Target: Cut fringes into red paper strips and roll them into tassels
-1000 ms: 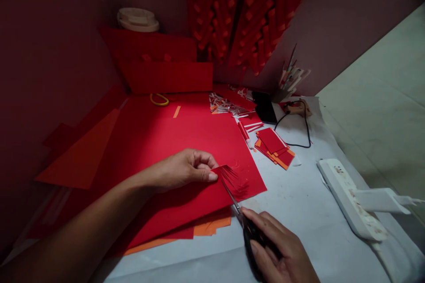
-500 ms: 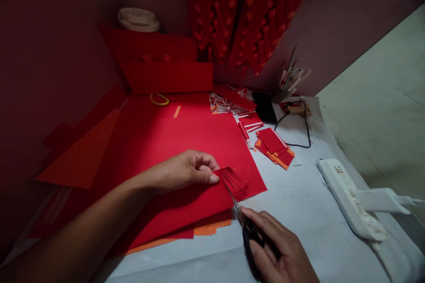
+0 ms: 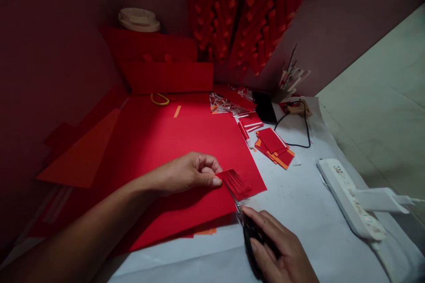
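My left hand (image 3: 202,172) pinches the edge of a piece of red paper (image 3: 186,216) between thumb and fingers. Thin slits run into the paper's right end, leaving a fringe (image 3: 237,183) of narrow strips. In my right hand (image 3: 279,243) are black-handled scissors (image 3: 250,234), closed around by the fingers. Their blades point up and left into the paper, just right of my left thumb. Beneath the held piece lies a larger red sheet (image 3: 186,141). A bit of orange paper (image 3: 205,231) peeks out under the near edge.
Right of the sheet lie a red glue-like tube (image 3: 244,132), stacked red and orange cards (image 3: 275,148) and a white power strip (image 3: 352,199). Paper scraps (image 3: 226,103), a dark phone-like slab (image 3: 264,107) and a cup of brushes (image 3: 287,82) stand behind. Yellow-handled scissors (image 3: 160,99) lie at the back.
My left hand and the red paper have shifted slightly right and down. The fringe strips are spread more apart, and less orange paper shows underneath. My right hand has barely moved.
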{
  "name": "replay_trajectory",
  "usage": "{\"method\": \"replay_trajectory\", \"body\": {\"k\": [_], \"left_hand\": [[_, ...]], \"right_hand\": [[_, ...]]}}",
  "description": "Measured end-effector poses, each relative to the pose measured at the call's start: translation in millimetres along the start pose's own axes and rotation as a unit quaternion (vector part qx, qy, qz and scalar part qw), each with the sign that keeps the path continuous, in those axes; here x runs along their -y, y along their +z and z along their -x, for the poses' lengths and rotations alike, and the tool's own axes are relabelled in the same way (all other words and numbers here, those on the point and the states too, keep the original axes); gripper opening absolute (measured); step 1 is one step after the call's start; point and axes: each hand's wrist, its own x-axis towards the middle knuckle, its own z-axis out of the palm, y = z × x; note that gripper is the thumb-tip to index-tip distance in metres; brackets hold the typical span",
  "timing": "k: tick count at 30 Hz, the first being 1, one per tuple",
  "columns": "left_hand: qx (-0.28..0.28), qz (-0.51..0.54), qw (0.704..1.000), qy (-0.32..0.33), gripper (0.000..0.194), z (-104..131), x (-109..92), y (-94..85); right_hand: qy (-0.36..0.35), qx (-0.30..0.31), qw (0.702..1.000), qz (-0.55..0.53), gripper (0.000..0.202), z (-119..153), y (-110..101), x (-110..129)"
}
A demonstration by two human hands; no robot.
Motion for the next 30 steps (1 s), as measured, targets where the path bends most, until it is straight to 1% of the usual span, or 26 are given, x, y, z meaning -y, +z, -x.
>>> {"method": "replay_trajectory", "body": {"k": [8, 12, 18, 24, 30], "left_hand": [[0.006, -0.004, 1.000, -0.001, 0.029, -0.5, 0.2, -0.7], [0.004, -0.001, 1.000, -0.001, 0.030, -0.9, 2.1, -1.0], [-0.002, -0.008, 1.000, -0.002, 0.030, -0.7, 0.6, -0.7], [0.013, -0.004, 1.000, -0.010, 0.032, 0.4, -2.8, 4.1], [0.019, -0.003, 1.000, -0.001, 0.030, -0.8, 0.5, 3.7]], "right_hand": [[-0.013, 0.021, 0.999, 0.023, 0.046, 1.1, -3.0, -6.1], [-0.005, 0.030, 0.999, 0.020, 0.046, 0.6, -3.6, -5.0], [0.012, 0.023, 1.000, 0.011, 0.045, 0.0, -1.5, -1.6], [0.013, 0.027, 0.999, 0.012, 0.043, -1.7, -1.8, 0.1], [-0.007, 0.030, 0.999, 0.020, 0.045, -1.3, -3.8, 1.5]]}}
